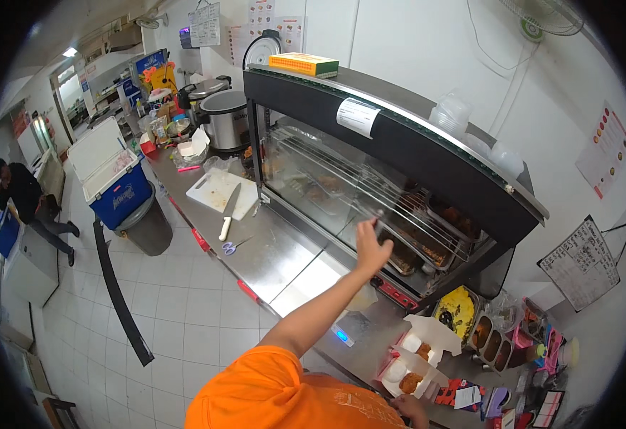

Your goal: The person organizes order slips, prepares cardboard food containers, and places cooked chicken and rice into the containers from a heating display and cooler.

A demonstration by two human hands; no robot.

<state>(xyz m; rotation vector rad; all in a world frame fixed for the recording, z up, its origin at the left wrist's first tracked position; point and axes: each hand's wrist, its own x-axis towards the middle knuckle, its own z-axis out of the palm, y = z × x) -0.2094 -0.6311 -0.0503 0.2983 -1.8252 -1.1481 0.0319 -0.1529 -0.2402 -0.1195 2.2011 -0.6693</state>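
Observation:
My left hand reaches out to the front of a heated food display cabinet, its fingers closed at the edge of a sliding glass door. Beyond the hand, metal trays of food and wire racks show inside the cabinet. At the bottom, partly cut off by the orange shirt, my right hand is beside an open meal box; its grip is unclear. This box holds a mound of rice and a piece of fried food. A second open box with similar food lies just beyond.
On the steel counter are a white cutting board, a knife, scissors and a digital scale. Sauce containers stand at right. A cooler rests on a bin; another person is far left.

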